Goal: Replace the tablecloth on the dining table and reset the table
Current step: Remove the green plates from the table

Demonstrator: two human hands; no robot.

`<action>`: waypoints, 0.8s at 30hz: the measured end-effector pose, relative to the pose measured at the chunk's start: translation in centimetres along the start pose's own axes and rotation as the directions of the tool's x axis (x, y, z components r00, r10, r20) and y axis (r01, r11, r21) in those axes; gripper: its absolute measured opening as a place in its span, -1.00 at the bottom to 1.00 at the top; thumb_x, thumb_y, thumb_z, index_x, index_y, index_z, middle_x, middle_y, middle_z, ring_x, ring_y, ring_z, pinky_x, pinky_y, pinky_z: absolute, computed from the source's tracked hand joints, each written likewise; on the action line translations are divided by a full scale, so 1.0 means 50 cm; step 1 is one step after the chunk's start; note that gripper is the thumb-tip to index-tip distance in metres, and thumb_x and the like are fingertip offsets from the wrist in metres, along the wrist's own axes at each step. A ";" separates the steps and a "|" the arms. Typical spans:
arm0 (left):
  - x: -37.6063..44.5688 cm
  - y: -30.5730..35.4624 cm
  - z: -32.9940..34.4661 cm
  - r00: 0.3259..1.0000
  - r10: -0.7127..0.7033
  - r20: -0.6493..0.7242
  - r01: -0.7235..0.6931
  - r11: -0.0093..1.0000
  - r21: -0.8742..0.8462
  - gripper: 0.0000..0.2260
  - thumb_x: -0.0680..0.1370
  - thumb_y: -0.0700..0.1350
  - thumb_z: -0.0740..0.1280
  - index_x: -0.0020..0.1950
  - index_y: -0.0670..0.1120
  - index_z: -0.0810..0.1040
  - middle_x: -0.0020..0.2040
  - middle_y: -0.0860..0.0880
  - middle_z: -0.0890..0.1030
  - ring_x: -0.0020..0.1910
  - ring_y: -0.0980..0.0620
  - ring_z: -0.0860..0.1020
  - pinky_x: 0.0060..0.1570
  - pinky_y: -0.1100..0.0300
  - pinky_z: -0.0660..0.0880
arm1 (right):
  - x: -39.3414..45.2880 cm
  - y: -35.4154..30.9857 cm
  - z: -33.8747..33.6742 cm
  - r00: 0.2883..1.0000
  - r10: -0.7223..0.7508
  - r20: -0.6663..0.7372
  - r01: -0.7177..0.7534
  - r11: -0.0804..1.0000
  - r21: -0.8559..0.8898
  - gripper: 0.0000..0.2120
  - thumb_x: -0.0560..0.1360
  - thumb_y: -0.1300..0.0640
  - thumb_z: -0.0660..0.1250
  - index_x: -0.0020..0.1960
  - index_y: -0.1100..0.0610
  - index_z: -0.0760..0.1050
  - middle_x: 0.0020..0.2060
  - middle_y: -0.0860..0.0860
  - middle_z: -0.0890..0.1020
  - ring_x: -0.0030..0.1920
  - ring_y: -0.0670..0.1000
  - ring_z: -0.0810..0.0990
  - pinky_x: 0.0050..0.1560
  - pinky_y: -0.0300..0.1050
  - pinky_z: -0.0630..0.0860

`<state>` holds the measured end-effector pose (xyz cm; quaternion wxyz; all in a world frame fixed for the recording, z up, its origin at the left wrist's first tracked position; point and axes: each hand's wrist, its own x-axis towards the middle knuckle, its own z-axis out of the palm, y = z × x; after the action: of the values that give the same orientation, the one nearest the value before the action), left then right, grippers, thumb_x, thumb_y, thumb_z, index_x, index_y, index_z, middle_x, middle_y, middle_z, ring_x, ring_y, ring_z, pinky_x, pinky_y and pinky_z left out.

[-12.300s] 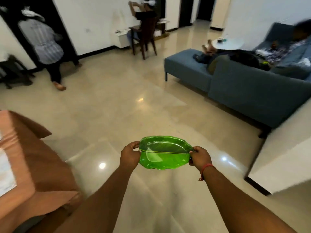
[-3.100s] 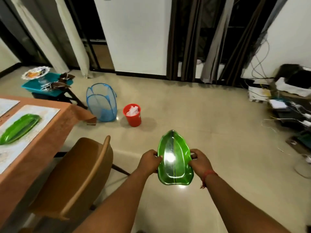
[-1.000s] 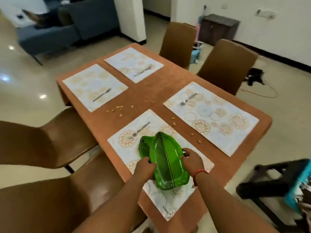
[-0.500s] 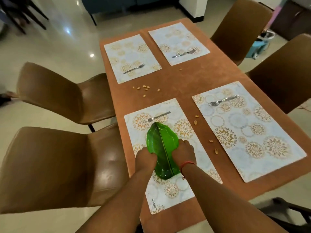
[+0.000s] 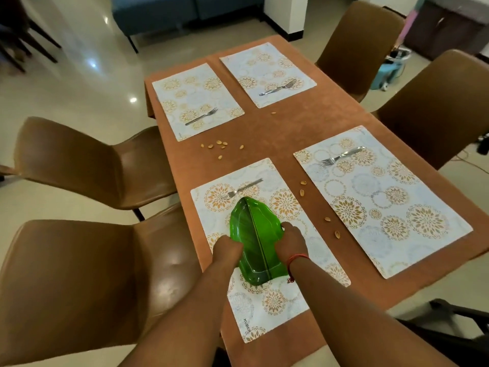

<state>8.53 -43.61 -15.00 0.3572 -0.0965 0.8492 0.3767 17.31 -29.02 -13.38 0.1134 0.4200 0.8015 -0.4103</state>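
Note:
A green leaf-shaped plate (image 5: 254, 234) lies on the nearest patterned placemat (image 5: 267, 298), its tip pointing at a fork (image 5: 242, 188). My left hand (image 5: 227, 247) grips the plate's left rim and my right hand (image 5: 289, 241), with a red thread at the wrist, grips its right rim. The table wears an orange-brown tablecloth (image 5: 280, 133). Three other placemats, near right (image 5: 381, 197), far left (image 5: 195, 99) and far right (image 5: 267, 72), each carry a fork and no plate.
Nut shells (image 5: 219, 147) are scattered on the cloth between the mats. Brown chairs stand on the left (image 5: 87, 165), near left (image 5: 79, 282) and right (image 5: 436, 102). A blue sofa (image 5: 185, 9) stands beyond the table. A dark stool (image 5: 455, 321) is at the lower right.
I carried the green plate across the room to the table. Over the last second both hands lowered it onto the near placemat, and it now rests there below the fork.

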 end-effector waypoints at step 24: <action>-0.396 -0.027 0.129 0.225 0.466 0.856 -0.924 0.380 0.037 -0.72 0.34 0.01 0.26 -0.14 -0.13 0.63 -0.22 -0.10 0.64 -0.18 -0.11 0.60 -0.29 0.14 0.36 | -0.642 0.220 0.099 0.308 0.817 -0.488 -0.132 0.545 0.828 -0.56 0.40 0.37 0.30 0.27 0.14 0.50 0.13 0.12 0.65 0.15 0.15 0.60 0.13 -0.06 0.49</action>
<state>26.93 -42.04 -5.29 0.4471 0.5880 0.6300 0.2396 44.89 -47.95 -5.81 -0.3233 0.8077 0.3606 -0.3363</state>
